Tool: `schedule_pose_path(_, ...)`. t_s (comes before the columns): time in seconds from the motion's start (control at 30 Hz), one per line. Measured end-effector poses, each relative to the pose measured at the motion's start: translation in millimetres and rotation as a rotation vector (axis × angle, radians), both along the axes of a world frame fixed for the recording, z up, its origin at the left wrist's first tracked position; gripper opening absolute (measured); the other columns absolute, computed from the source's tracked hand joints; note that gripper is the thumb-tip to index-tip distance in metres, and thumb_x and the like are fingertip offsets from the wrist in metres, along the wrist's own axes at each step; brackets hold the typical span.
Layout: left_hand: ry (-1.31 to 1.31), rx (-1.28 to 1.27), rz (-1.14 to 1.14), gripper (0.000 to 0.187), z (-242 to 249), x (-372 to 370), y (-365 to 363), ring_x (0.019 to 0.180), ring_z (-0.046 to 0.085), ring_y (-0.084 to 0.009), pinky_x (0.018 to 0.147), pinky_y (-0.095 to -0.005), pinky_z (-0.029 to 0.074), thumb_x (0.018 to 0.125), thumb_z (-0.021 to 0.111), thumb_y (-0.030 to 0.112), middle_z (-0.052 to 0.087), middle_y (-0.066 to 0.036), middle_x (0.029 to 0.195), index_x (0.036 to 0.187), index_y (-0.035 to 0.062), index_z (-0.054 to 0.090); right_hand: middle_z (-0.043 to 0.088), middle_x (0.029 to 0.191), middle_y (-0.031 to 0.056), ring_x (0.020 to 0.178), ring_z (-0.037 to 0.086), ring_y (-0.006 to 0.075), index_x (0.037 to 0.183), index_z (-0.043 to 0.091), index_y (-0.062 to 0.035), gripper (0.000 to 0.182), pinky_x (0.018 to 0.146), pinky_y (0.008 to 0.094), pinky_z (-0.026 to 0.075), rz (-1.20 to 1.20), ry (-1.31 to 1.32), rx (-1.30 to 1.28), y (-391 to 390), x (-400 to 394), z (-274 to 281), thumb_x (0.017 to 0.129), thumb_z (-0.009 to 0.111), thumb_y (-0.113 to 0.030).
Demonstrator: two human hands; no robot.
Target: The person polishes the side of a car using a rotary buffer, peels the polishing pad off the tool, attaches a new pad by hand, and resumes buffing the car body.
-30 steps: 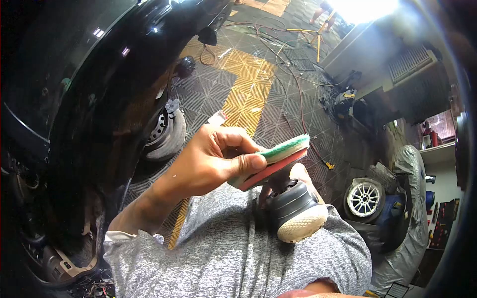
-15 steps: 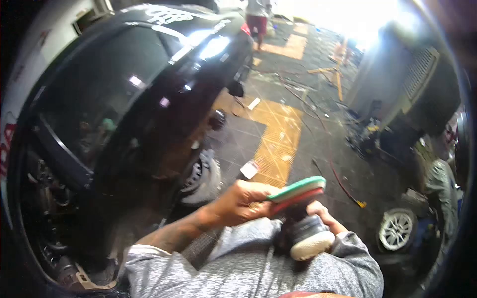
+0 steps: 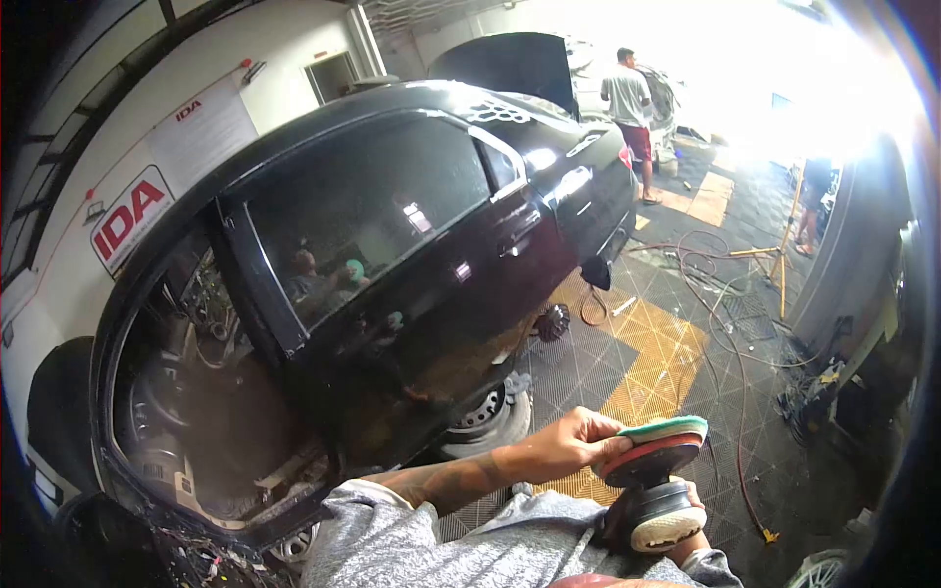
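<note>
A polisher [image 3: 655, 502] with a dark body and a pale rounded end is held in front of my chest, its disc facing up. On top, a green foam pad [image 3: 668, 428] lies over the red and black backing plate [image 3: 652, 461]. My left hand [image 3: 580, 441] pinches the near-left edge of the pad between thumb and fingers. Behind the polisher, my right hand [image 3: 692, 534] wraps round its body; most of those fingers are hidden. A glossy black car [image 3: 421, 294] stands to my left, its dark window [image 3: 372, 216] mirroring the green pad.
Black and yellow floor tiles [image 3: 637, 358] run alongside the car. A red hose [image 3: 742, 431] snakes over the floor at right, near an orange stand [image 3: 782, 257]. A person [image 3: 628, 118] stands beyond the car's far end. An unmounted wheel [image 3: 821, 570] is at lower right.
My view has swung up and to the left, bringing more of the car and the wall sign into sight. Both hands keep their hold on the pad and polisher.
</note>
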State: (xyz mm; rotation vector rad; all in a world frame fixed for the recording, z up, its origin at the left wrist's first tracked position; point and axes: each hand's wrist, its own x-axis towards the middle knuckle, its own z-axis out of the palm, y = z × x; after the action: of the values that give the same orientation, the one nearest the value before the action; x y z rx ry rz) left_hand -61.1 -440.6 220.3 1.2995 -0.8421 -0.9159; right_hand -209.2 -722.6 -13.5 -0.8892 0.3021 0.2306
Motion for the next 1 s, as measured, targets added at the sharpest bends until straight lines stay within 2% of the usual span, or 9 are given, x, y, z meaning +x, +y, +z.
schedule_pose_path(0.13, -0.069, 0.146, 0.227, 0.028, 7, -5, -8, 0.075, 0.056, -0.005, 0.069, -0.024, 0.047, 0.104, 0.06, 0.024, 0.069, 0.001, 0.086, 0.11, -0.0009, 0.072, 0.069, 0.112, 0.0152, 0.109, 0.065, 0.0273, 0.128, 0.06, 0.0004, 0.063, 0.093, 0.0381, 0.053, 0.028, -0.017, 0.011, -3, 9, 0, 0.084, 0.074, -0.041)
schedule_pose_path(0.2, -0.132, 0.075, 0.304, 0.027, -17, -2, -18, 0.069, 0.054, -0.0045, 0.062, -0.024, 0.044, 0.105, 0.058, 0.023, 0.066, 0.002, 0.078, 0.1, 0.0004, 0.071, 0.069, 0.112, 0.0153, 0.109, 0.065, 0.0274, 0.128, 0.059, 0.0004, 0.063, 0.094, 0.0381, 0.053, 0.038, -0.016, 0.012, -7, 9, -1, 0.084, 0.073, -0.042)
schedule_pose_path(0.27, -0.139, 0.158, 0.307, 0.026, -17, 1, -22, 0.068, 0.053, -0.0046, 0.061, -0.0236, 0.044, 0.105, 0.058, 0.022, 0.065, 0.002, 0.077, 0.099, 0.0007, 0.071, 0.069, 0.112, 0.0154, 0.109, 0.065, 0.0275, 0.128, 0.059, 0.0004, 0.063, 0.094, 0.0382, 0.053, 0.04, -0.014, 0.012, -9, 9, -2, 0.084, 0.073, -0.042)
schedule_pose_path(0.33, -0.009, 0.16, 0.338, 0.025, -9, -4, -29, 0.068, 0.053, -0.0046, 0.06, -0.0232, 0.044, 0.105, 0.058, 0.021, 0.065, 0.002, 0.077, 0.1, 0.0009, 0.071, 0.069, 0.112, 0.0155, 0.109, 0.065, 0.0276, 0.128, 0.059, 0.0004, 0.063, 0.094, 0.0382, 0.053, 0.034, -0.014, 0.015, -13, 7, -4, 0.084, 0.073, -0.042)
schedule_pose_path(0.47, -0.036, 0.233, 0.352, 0.025, -22, 3, -47, 0.069, 0.056, -0.0059, 0.062, -0.025, 0.047, 0.105, 0.057, 0.02, 0.068, -0.001, 0.082, 0.103, 0.0, 0.071, 0.069, 0.112, 0.0156, 0.109, 0.065, 0.0279, 0.128, 0.059, 0.0004, 0.063, 0.094, 0.0383, 0.053, 0.018, -0.007, 0.027, -23, 4, -9, 0.085, 0.072, -0.043)
schedule_pose_path(0.67, 0.093, 0.222, 0.254, 0.024, -50, 22, -89, 0.073, 0.058, -0.0062, 0.065, -0.0259, 0.049, 0.103, 0.06, 0.02, 0.07, -0.002, 0.085, 0.103, -0.0009, 0.072, 0.069, 0.112, 0.0159, 0.109, 0.065, 0.0282, 0.128, 0.059, 0.0004, 0.063, 0.094, 0.0385, 0.053, 0.002, 0.011, 0.042, -34, 2, -13, 0.086, 0.072, -0.044)
schedule_pose_path(0.73, 0.137, 0.135, 0.187, 0.03, -84, 29, -111, 0.068, 0.06, -0.009, 0.059, -0.0276, 0.048, 0.105, 0.053, 0.02, 0.068, -0.005, 0.078, 0.094, 0.0012, 0.073, 0.069, 0.112, 0.016, 0.109, 0.065, 0.0283, 0.129, 0.059, 0.0004, 0.063, 0.094, 0.0386, 0.053, 0.003, 0.024, 0.043, -34, 6, -13, 0.086, 0.071, -0.044)
schedule_pose_path(0.83, 0.162, 0.008, 0.124, 0.03, -184, 58, -134, 0.071, 0.065, -0.012, 0.063, -0.0294, 0.052, 0.104, 0.053, 0.022, 0.072, -0.008, 0.085, 0.096, 0.0018, 0.073, 0.068, 0.112, 0.0162, 0.109, 0.065, 0.0285, 0.129, 0.059, 0.0004, 0.063, 0.094, 0.0386, 0.053, 0.019, 0.03, 0.033, -35, 15, -11, 0.086, 0.071, -0.044)
schedule_pose_path(1.0, 0.077, 0.201, 0.393, 0.02, -345, 112, -33, 0.072, 0.067, -0.0133, 0.065, -0.0316, 0.055, 0.097, 0.062, 0.018, 0.073, -0.007, 0.085, 0.091, 0.003, 0.073, 0.068, 0.112, 0.0164, 0.109, 0.065, 0.0288, 0.129, 0.059, 0.0004, 0.063, 0.095, 0.0388, 0.053, 0.02, 0.021, 0.031, -31, 40, -2, 0.087, 0.07, -0.045)
